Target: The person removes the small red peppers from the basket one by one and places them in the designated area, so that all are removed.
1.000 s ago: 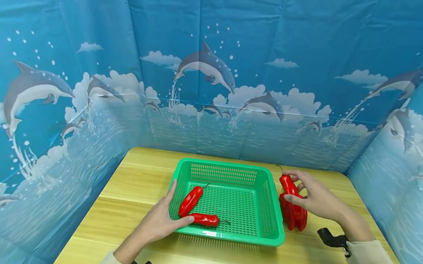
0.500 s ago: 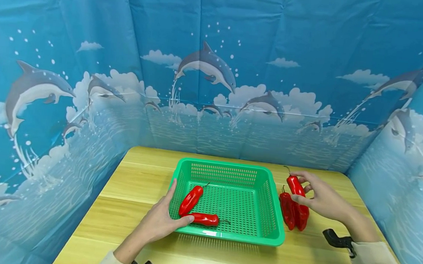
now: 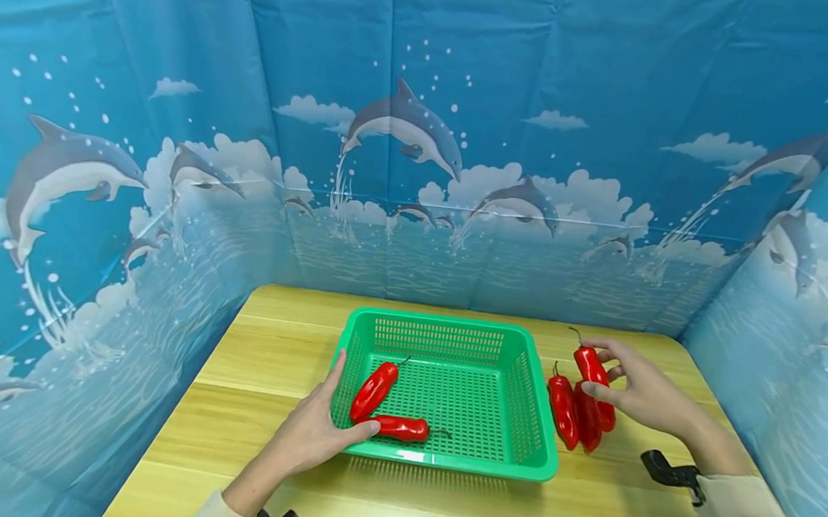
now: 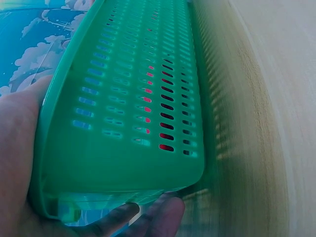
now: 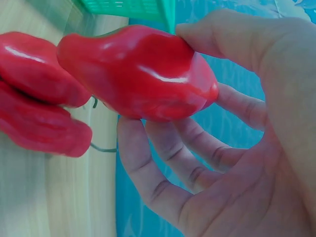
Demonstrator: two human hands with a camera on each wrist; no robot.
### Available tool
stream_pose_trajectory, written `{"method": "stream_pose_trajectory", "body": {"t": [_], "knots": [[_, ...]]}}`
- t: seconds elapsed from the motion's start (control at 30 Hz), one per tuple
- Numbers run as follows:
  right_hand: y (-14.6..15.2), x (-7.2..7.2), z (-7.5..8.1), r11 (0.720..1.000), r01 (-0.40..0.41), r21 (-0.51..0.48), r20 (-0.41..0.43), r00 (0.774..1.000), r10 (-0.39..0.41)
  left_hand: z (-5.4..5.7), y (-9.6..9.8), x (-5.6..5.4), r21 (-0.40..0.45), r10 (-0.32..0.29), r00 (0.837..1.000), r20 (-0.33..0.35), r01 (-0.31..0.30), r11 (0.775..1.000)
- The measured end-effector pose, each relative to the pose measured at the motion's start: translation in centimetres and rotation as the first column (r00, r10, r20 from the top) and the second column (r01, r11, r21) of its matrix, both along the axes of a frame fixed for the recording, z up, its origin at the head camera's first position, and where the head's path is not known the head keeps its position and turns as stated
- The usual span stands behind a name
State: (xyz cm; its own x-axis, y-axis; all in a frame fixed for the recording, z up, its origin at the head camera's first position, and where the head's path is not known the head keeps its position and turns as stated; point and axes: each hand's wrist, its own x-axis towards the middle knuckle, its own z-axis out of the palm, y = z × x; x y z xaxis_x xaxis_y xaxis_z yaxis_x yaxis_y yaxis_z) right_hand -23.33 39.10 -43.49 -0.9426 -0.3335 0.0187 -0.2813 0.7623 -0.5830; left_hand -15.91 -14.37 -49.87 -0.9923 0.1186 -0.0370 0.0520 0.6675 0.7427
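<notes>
My left hand [image 3: 309, 430] grips the near left corner of a green plastic basket [image 3: 452, 463], thumb over the rim and fingers against the outside wall. Inside lie two red peppers: one slanted pepper [image 3: 374, 390] by the left wall, one sideways pepper [image 3: 404, 429] along the near wall, partly behind my thumb. My right hand [image 3: 643, 392], to the right of the basket, pinches a red pepper [image 5: 138, 69] between thumb and fingertips, its stem pointing away from me. Beside and partly under it, two more peppers, a left one [image 3: 563, 410] and a right one [image 3: 587, 422], lie on the table.
The wooden table [image 3: 225, 430] carries the basket and the peppers. A blue curtain [image 3: 457, 262] printed with dolphins hangs behind the table and at both sides. Black wrist mounts [image 3: 669, 472] sit at both cuffs.
My right hand has moved a little to the right with the pepper it holds, uncovering more of the two peppers on the table. The left hand and basket have stayed in place.
</notes>
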Motion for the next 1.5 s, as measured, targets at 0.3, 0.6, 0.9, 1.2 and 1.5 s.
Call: {"method": "stream_pose_trajectory", "body": {"t": [0.3, 0.6, 0.9, 1.2, 1.5], "knots": [[1.0, -0.2, -1.0, 1.0, 0.016, 0.014, -0.007, 1.0, -0.016, -0.1, 0.0, -0.1, 0.004, 0.001, 1.0, -0.002, -0.001, 1.0], [2.1, -0.5, -1.8, 0.999, 0.039, 0.016, 0.017, 0.999, -0.039, -0.2, -0.1, -0.2, 0.008, 0.002, 1.0, -0.005, -0.002, 1.0], [3.2, 0.0, -2.5, 0.998, 0.057, 0.007, 0.04, 0.998, -0.058, -0.3, 0.0, -0.1, 0.006, 0.002, 1.0, -0.013, -0.001, 1.0], [4.1, 0.5, -3.6, 0.996, 0.089, 0.006, 0.068, 0.994, -0.089, -0.3, 0.1, 0.0, 0.012, 0.007, 1.0, -0.009, -0.007, 1.0], [4.7, 0.6, -4.4, 0.995, 0.097, 0.001, 0.074, 0.993, -0.097, -0.4, 0.1, 0.0, 0.011, 0.013, 1.0, -0.013, -0.013, 1.0]]}}
